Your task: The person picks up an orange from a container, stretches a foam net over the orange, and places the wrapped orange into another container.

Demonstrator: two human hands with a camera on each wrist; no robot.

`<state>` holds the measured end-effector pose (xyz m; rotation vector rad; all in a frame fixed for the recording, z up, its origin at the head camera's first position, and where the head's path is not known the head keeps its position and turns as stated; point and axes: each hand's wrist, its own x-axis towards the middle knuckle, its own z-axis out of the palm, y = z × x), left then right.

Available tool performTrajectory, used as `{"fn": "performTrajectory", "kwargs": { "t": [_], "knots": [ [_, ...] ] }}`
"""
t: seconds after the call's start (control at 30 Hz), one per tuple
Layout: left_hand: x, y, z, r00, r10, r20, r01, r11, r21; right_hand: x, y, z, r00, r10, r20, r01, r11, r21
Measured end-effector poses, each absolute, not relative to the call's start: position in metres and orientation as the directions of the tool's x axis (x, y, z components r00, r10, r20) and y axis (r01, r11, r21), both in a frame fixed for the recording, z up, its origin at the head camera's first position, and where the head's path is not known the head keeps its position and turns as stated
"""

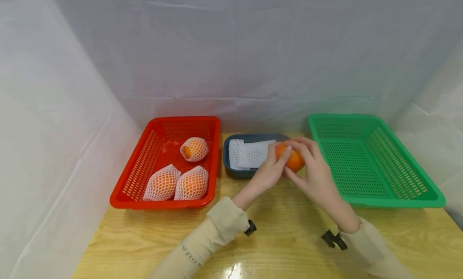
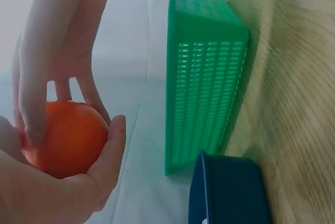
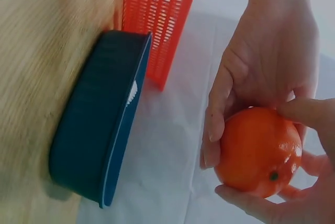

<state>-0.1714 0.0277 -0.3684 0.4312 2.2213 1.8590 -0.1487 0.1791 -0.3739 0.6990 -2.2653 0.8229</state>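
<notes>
Both hands hold one bare orange [image 1: 295, 161] above the table, beside the right end of the dark blue bin. My left hand [image 1: 271, 168] grips its left side, thumb across the near face. From the right, my right hand [image 1: 315, 172] curls its fingers over the top with the thumb underneath. The right wrist view shows the glossy orange [image 3: 251, 145] with a small green stem spot facing down. White foam net sleeves [image 1: 253, 154] lie flat in the blue bin [image 1: 240, 174], partly hidden by the left hand.
On the left, a red basket [image 1: 159, 206] contains three oranges in foam nets, one of them the netted orange [image 1: 194, 149] at the back. A green basket [image 1: 361, 166] stands on the right. White sheeting [image 1: 231, 54] encloses the wooden table [image 1: 282, 238] behind and at the sides.
</notes>
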Motion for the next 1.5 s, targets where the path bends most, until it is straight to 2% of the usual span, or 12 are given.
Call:
{"fn": "performTrajectory", "kwargs": {
  "t": [0.1,0.23,0.47,0.63,0.8,0.93,1.13,1.33,1.5],
  "knots": [
    [-0.171,0.021,-0.369,-0.929,0.368,0.039,0.091,0.126,0.988,-0.146,0.177,-0.375,-0.673,-0.243,0.699,-0.667,0.608,-0.430],
    [-0.169,0.012,-0.371,-0.927,0.370,0.058,0.115,0.135,0.984,-0.143,0.175,-0.380,-0.719,-0.193,0.667,-0.653,0.517,-0.554],
    [-0.162,-0.002,-0.378,-0.912,0.347,0.218,0.349,0.379,0.857,-0.139,0.178,-0.390,-0.843,-0.096,0.530,-0.529,0.336,-0.779],
    [-0.159,-0.006,-0.384,-0.874,0.358,0.328,0.471,0.461,0.752,-0.138,0.177,-0.397,-0.898,-0.136,0.418,-0.439,0.304,-0.845],
    [-0.157,-0.009,-0.389,-0.823,0.392,0.412,0.565,0.481,0.671,-0.139,0.175,-0.402,-0.934,-0.181,0.308,-0.354,0.341,-0.871],
    [-0.156,-0.014,-0.395,-0.800,0.439,0.409,0.594,0.484,0.643,-0.138,0.174,-0.405,-0.946,-0.204,0.253,-0.312,0.350,-0.883],
    [-0.154,-0.028,-0.405,-0.822,0.470,0.321,0.538,0.455,0.710,-0.140,0.173,-0.413,-0.944,-0.241,0.225,-0.293,0.296,-0.909],
    [-0.152,-0.043,-0.411,-0.805,0.529,0.269,0.514,0.396,0.761,-0.143,0.174,-0.428,-0.914,-0.351,0.204,-0.304,0.258,-0.917],
    [-0.147,-0.051,-0.416,-0.805,0.549,0.227,0.503,0.427,0.752,-0.143,0.173,-0.438,-0.892,-0.408,0.193,-0.329,0.297,-0.896]
  ]
}}
